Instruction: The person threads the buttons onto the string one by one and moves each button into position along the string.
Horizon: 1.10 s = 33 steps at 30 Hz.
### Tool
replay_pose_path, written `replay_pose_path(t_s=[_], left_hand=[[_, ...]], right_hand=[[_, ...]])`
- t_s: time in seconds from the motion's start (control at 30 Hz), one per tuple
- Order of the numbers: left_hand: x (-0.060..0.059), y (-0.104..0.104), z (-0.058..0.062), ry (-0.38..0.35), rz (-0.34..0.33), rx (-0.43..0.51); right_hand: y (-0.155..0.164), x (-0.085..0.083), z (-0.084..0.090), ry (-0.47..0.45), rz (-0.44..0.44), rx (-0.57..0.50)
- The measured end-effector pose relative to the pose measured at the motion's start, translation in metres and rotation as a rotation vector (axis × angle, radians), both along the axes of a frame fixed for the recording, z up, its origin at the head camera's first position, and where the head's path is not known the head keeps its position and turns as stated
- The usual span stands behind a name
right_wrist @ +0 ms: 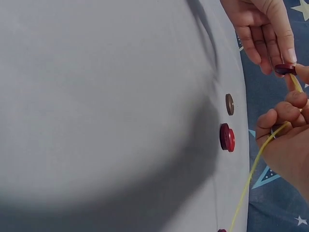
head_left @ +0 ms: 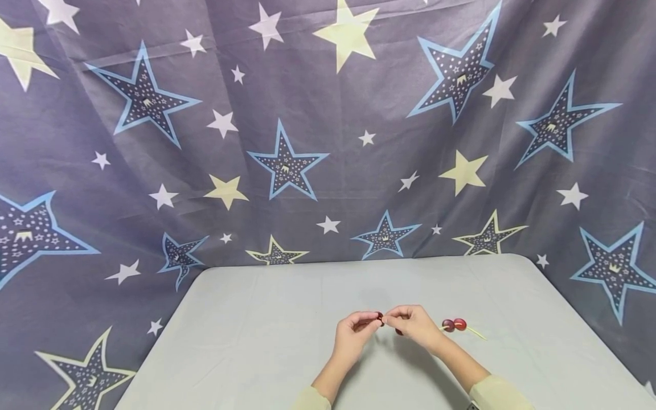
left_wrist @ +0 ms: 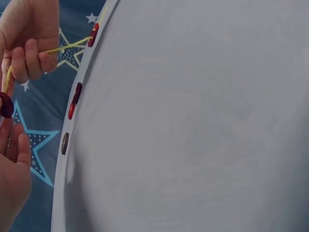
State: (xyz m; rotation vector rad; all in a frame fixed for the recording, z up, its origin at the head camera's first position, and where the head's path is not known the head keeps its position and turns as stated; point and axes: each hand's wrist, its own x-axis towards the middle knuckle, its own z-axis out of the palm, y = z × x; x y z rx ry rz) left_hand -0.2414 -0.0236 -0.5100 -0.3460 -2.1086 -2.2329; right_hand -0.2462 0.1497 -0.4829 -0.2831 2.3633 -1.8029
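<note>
Between the thumb and fingers of my left hand (head_left: 352, 337), I pinch a dark red button (right_wrist: 285, 69) on its edge. My right hand (head_left: 414, 327) is close against it, holding a yellow string (right_wrist: 296, 83) that meets the button. In the right wrist view the string runs through the curled right fingers and down to the table. At its far part, red and dark red buttons (head_left: 459, 324) lie on the string, right of my right hand. Whether the string passes through the held button's hole is hidden.
Loose on the pale table (head_left: 246, 330) lie a brownish button (right_wrist: 230, 104) and, beside it, a dark red button (right_wrist: 224, 137) against a brighter red button (right_wrist: 231, 140). A grey star-patterned cloth (head_left: 307, 102) hangs behind the table.
</note>
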Motion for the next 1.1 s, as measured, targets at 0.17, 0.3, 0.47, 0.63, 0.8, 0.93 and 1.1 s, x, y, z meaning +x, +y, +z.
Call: replay_pose_path(t_s=[0.17,0.3,0.47,0.63,0.8,0.93,1.1], left_hand=[[0.008,0.0,0.014,0.037,0.01,-0.004],[0.011,0.0,0.017,0.046,0.045,-0.055],[0.013,0.0,0.018,0.064,0.101,-0.153],[0.014,0.0,0.02,0.059,0.119,-0.185],[0.015,-0.001,0.022,0.042,0.114,-0.182],[0.015,-0.002,0.021,0.029,0.105,-0.18],[0.015,-0.003,0.02,0.043,0.094,-0.177]], right_hand=[[-0.001,-0.002,-0.004,0.017,0.018,-0.009],[-0.001,-0.003,-0.007,0.03,0.025,-0.001],[-0.001,-0.002,-0.006,0.063,0.035,0.034],[-0.002,-0.003,-0.007,0.123,0.069,0.037],[-0.003,-0.004,-0.01,0.176,0.077,0.068],[-0.003,-0.002,-0.007,0.231,0.071,0.133],[-0.004,0.001,-0.002,0.291,0.074,0.191]])
